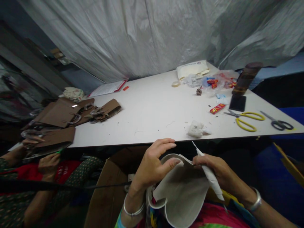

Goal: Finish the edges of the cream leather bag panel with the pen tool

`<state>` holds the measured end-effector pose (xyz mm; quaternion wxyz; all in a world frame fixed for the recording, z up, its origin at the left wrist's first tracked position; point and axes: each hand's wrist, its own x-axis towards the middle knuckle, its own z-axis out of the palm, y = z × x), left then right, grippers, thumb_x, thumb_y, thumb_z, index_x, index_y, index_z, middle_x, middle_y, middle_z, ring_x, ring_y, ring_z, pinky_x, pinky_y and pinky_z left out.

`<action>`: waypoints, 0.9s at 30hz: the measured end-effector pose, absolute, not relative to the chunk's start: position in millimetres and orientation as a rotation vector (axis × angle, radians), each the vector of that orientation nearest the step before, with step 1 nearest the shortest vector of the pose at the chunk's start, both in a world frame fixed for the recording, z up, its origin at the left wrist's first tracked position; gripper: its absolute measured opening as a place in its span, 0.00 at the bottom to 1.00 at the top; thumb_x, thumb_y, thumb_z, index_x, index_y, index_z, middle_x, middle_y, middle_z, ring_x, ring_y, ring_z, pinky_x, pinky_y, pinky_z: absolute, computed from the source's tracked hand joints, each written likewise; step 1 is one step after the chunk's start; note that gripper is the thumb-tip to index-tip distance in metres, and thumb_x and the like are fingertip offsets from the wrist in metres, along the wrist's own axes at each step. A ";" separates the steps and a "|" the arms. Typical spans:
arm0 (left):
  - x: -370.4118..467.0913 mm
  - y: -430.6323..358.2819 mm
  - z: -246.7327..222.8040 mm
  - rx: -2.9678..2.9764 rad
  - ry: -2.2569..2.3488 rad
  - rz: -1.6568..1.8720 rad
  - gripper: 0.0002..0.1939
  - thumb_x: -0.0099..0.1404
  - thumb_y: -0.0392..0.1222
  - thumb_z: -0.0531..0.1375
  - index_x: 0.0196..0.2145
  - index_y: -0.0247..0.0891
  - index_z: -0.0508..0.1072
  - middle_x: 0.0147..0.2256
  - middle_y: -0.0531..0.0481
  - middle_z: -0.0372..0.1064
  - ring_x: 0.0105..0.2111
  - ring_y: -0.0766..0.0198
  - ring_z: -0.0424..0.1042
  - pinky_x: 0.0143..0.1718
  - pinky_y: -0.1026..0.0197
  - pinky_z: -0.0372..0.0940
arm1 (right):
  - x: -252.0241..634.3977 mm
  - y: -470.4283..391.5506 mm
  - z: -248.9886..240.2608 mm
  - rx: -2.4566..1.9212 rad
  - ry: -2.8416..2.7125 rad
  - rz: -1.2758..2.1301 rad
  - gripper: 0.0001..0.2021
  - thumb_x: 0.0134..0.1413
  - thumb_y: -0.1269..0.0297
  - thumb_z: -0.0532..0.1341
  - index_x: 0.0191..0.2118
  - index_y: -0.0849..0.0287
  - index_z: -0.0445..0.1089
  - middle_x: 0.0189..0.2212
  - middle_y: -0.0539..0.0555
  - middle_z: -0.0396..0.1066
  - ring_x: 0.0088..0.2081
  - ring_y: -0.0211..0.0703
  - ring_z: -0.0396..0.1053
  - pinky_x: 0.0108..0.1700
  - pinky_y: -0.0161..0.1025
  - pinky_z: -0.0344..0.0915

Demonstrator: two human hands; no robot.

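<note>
A pale, stiff bag piece (187,193) with a curled edge rests against my lap, just below the table's front edge. My left hand (156,161) grips its upper left rim, thumb on the inner face and fingers behind. At the right rim, my right hand (211,163) pinches the edge. That same hand holds a slim tool wrapped in white (210,177), its thin metal tip pointing up and left towards the table. What the tool is exactly, I cannot tell. Beyond the rim a crumpled white wad (196,129) sits on the table.
On the white table (147,107) lie yellow-handled scissors (249,120), black-handled scissors (279,123), a phone (237,103), a dark bottle (247,79) and plastic bags (220,82). Brown bags (59,112) pile up at left, where another person's hands (48,164) work. A cardboard box (106,186) stands below.
</note>
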<state>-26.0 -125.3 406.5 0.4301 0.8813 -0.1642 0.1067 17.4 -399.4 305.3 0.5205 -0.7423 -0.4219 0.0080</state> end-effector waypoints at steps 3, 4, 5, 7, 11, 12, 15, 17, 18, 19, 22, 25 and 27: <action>-9.0 -120.0 407.9 2.272 -0.525 -0.108 0.21 0.64 0.47 0.70 0.54 0.41 0.80 0.55 0.44 0.78 0.54 0.56 0.77 0.58 0.55 0.71 | 18.4 -395.8 304.5 -1.746 -1.007 -0.002 0.09 0.71 0.70 0.58 0.50 0.51 0.70 0.42 0.51 0.77 0.40 0.38 0.76 0.43 0.31 0.69; -3.8 -120.1 406.0 2.283 -0.544 -0.219 0.22 0.65 0.47 0.69 0.55 0.41 0.79 0.52 0.45 0.80 0.49 0.57 0.79 0.53 0.58 0.73 | 18.9 -393.9 304.8 -1.731 -1.001 -0.017 0.08 0.71 0.70 0.58 0.50 0.51 0.70 0.42 0.51 0.77 0.40 0.38 0.76 0.43 0.31 0.69; 1.2 -121.1 403.1 2.284 -0.563 -0.318 0.23 0.65 0.48 0.69 0.56 0.42 0.79 0.48 0.46 0.81 0.44 0.59 0.80 0.48 0.60 0.73 | 19.5 -391.9 305.4 -1.714 -1.001 -0.030 0.08 0.71 0.71 0.58 0.49 0.52 0.70 0.42 0.51 0.77 0.40 0.38 0.76 0.43 0.31 0.70; 9.7 -125.5 395.7 2.246 -0.620 -0.465 0.26 0.62 0.50 0.71 0.57 0.43 0.78 0.43 0.47 0.82 0.38 0.60 0.80 0.41 0.62 0.73 | 21.1 -388.3 306.5 -1.675 -1.008 -0.044 0.07 0.71 0.71 0.57 0.48 0.52 0.71 0.41 0.51 0.77 0.40 0.38 0.76 0.43 0.31 0.70; 17.8 -142.1 379.4 2.031 -0.516 -0.586 0.22 0.61 0.43 0.70 0.53 0.41 0.80 0.48 0.45 0.81 0.49 0.55 0.79 0.52 0.58 0.72 | 25.2 -384.9 304.3 -1.672 -0.983 -0.001 0.06 0.71 0.69 0.59 0.46 0.54 0.72 0.40 0.52 0.77 0.40 0.39 0.76 0.43 0.33 0.70; 17.5 -147.2 375.7 1.981 -0.415 -0.590 0.20 0.61 0.39 0.68 0.52 0.40 0.80 0.48 0.45 0.81 0.50 0.55 0.79 0.53 0.57 0.71 | 26.3 -384.6 302.6 -1.685 -0.961 0.024 0.06 0.70 0.68 0.59 0.45 0.54 0.73 0.40 0.53 0.77 0.39 0.39 0.76 0.43 0.33 0.70; 12.5 -162.4 365.1 1.933 -0.215 -0.528 0.18 0.59 0.34 0.66 0.49 0.37 0.80 0.46 0.45 0.81 0.47 0.56 0.79 0.51 0.57 0.71 | 29.1 -383.4 297.1 -1.705 -0.891 0.050 0.07 0.69 0.67 0.59 0.46 0.55 0.75 0.39 0.53 0.77 0.38 0.40 0.76 0.41 0.33 0.70; 7.6 -171.6 357.3 1.944 -0.180 -0.432 0.20 0.58 0.32 0.67 0.49 0.38 0.80 0.47 0.47 0.81 0.48 0.56 0.78 0.53 0.57 0.70 | 30.2 -382.4 293.8 -1.707 -0.845 0.036 0.07 0.68 0.66 0.60 0.45 0.55 0.75 0.39 0.54 0.78 0.38 0.41 0.76 0.41 0.34 0.71; 5.1 -175.9 352.8 1.943 -0.149 -0.385 0.20 0.58 0.32 0.66 0.49 0.39 0.80 0.47 0.47 0.81 0.48 0.57 0.78 0.53 0.57 0.70 | 30.4 -382.0 292.3 -1.707 -0.823 0.038 0.07 0.68 0.65 0.60 0.44 0.55 0.76 0.39 0.54 0.78 0.38 0.41 0.77 0.41 0.34 0.71; 2.8 -179.9 348.0 1.943 -0.107 -0.344 0.20 0.58 0.32 0.66 0.49 0.39 0.80 0.46 0.48 0.81 0.48 0.57 0.78 0.53 0.58 0.70 | 30.4 -381.7 290.7 -1.708 -0.805 0.049 0.07 0.67 0.63 0.60 0.44 0.56 0.75 0.39 0.54 0.78 0.39 0.42 0.77 0.42 0.35 0.72; -3.4 -190.8 333.3 1.974 0.010 -0.241 0.18 0.59 0.33 0.66 0.47 0.41 0.80 0.43 0.50 0.81 0.45 0.60 0.78 0.49 0.60 0.70 | 29.8 -381.2 285.6 -1.703 -0.765 0.085 0.07 0.68 0.61 0.61 0.44 0.56 0.75 0.40 0.55 0.78 0.40 0.43 0.76 0.43 0.36 0.72; -8.5 -199.3 322.0 1.982 0.086 -0.162 0.15 0.60 0.33 0.66 0.45 0.41 0.79 0.41 0.52 0.80 0.42 0.62 0.77 0.46 0.62 0.69 | 28.2 -381.2 281.2 -1.690 -0.735 0.097 0.07 0.70 0.61 0.60 0.45 0.56 0.74 0.40 0.54 0.77 0.40 0.42 0.76 0.43 0.35 0.71; -11.2 -202.8 317.9 1.973 0.129 -0.132 0.12 0.61 0.34 0.66 0.44 0.41 0.79 0.40 0.52 0.80 0.41 0.63 0.77 0.44 0.63 0.68 | 26.7 -381.6 280.2 -1.678 -0.719 0.102 0.07 0.70 0.61 0.60 0.45 0.55 0.74 0.41 0.53 0.77 0.41 0.41 0.76 0.43 0.34 0.71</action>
